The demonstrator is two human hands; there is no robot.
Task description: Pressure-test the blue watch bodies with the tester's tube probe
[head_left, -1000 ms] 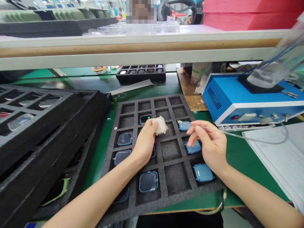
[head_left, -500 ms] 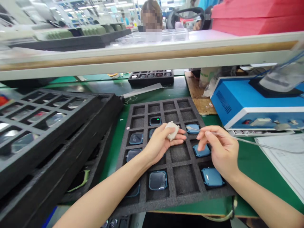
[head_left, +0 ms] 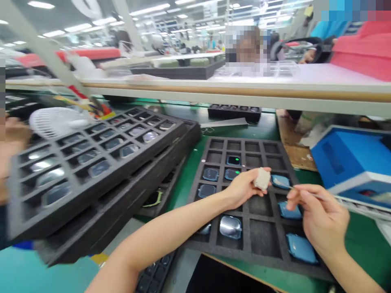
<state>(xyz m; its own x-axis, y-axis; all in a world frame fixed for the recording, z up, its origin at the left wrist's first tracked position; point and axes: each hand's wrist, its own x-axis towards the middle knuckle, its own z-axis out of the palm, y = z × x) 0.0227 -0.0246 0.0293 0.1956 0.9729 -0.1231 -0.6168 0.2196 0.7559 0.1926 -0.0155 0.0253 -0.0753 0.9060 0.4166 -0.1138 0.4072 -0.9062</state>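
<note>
My left hand (head_left: 246, 187) is closed on a small beige square watch case (head_left: 262, 179), held above the black foam tray (head_left: 265, 257). Between the fingers of my right hand (head_left: 325, 217) is a thin pen-like tool (head_left: 285, 185), its tip pointing left over the tray's right column. Earlier, a clear tube showed trailing behind it; now my hand hides most of that. Below the tip, a blue watch case (head_left: 280, 181) lies in a compartment, with two more blue cases nearer me. Dark-faced watches (head_left: 230, 226) sit in the left columns, two showing green dots.
Stacked foam trays of watches (head_left: 122, 152) stand at the left, with a white fan (head_left: 58, 122) behind. Another person's hand (head_left: 16, 136) shows at the left edge. A blue machine (head_left: 351, 156) stands at the right. A shelf (head_left: 195, 91) crosses above the bench.
My view has swung left, so the tray and both hands appear farther right. The beige case in my left hand now faces me more squarely. Both hands keep their hold.
</note>
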